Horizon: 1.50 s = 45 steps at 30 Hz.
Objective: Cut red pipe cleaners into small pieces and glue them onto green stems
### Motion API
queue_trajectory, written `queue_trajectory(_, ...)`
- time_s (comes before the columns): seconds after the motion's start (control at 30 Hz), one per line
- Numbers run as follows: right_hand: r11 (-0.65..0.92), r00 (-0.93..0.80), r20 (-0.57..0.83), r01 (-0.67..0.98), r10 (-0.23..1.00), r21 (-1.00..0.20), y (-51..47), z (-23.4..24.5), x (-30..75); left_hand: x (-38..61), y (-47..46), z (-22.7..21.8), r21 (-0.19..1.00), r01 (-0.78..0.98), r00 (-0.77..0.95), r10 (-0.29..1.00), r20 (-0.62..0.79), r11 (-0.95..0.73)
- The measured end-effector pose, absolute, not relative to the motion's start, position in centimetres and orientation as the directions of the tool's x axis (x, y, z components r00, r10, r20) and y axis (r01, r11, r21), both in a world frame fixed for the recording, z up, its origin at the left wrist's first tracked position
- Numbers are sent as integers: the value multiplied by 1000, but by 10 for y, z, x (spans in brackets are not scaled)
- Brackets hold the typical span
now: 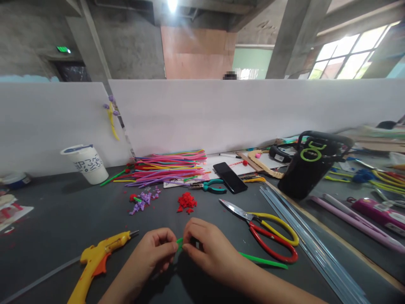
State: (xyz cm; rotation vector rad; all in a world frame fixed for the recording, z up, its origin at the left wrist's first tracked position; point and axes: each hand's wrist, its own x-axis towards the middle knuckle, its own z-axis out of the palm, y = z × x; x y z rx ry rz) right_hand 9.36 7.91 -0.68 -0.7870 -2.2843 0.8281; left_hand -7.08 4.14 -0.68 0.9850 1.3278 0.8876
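Observation:
Between my two hands, over the dark table, is a green pipe cleaner (179, 242). My left hand (155, 251) pinches one part of it with thumb and fingertips. Close beside it, my right hand (207, 247) is closed on the same piece, fingers curled. A longer green strip (264, 261) shows past my right forearm; whether it joins the held piece is hidden. Just beyond the hands lie a pile of small red pieces (187, 201) and a pile of purple pieces (144, 202). Scissors with yellow and red handles (274, 236) rest to the right.
A yellow glue gun (101, 257) lies on the left, a white cup (87, 162) behind it. Farther back are bundled pipe cleaners (167, 166), teal-handled pliers (213, 185) and a phone (230, 177). Clear glue sticks (306, 236) and a black tumbler (310, 169) stand or lie at right.

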Motion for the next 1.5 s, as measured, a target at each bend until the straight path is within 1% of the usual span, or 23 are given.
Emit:
queue_trajectory(0.13,648,-682,336,265,650,-714,81,-6,95,-70,39,-3,938,44,59,936,-346,344)
queue_trajectory(0.23,636,-686,331,247,647,-731,81,-5,95,-71,38,-2,942,48,104,936,-336,333)
queue_trajectory(0.37,612,-697,295,256,653,-749,79,-4,96,-71,37,-2,950,71,128,941,-312,306)
queue_trajectory(0.53,570,-685,250,288,684,-769,79,-5,96,-70,38,-4,959,80,98,955,-280,273)
queue_trajectory(0.6,594,-680,266,305,683,-745,80,-6,96,-68,38,-6,963,47,68,961,-267,265)
queue_trajectory(0.8,677,-651,369,313,663,-665,81,-8,97,-64,39,-10,933,-182,36,950,-311,312)
queue_trajectory(0.97,705,-647,397,320,650,-633,80,-8,96,-59,40,-11,927,-230,-41,948,-315,297)
queue_trajectory(1.03,689,-641,381,335,666,-642,80,-8,95,-57,41,-14,924,-253,-50,950,-308,286)
queue_trajectory(1.1,638,-620,333,367,711,-677,80,-8,94,-56,41,-16,922,-270,-52,952,-303,278)
queue_trajectory(1.17,575,-602,270,396,751,-716,81,-8,94,-56,41,-18,927,-255,-51,953,-297,275)
queue_trajectory(1.23,538,-608,219,411,763,-736,81,-8,94,-57,41,-19,936,-221,-55,955,-292,273)
queue_trajectory(1.37,520,-631,183,402,754,-754,81,-10,95,-57,41,-19,942,-204,-65,957,-283,265)
queue_trajectory(1.5,404,-608,129,340,784,-849,84,-10,95,-58,40,-17,938,-225,-52,958,-281,263)
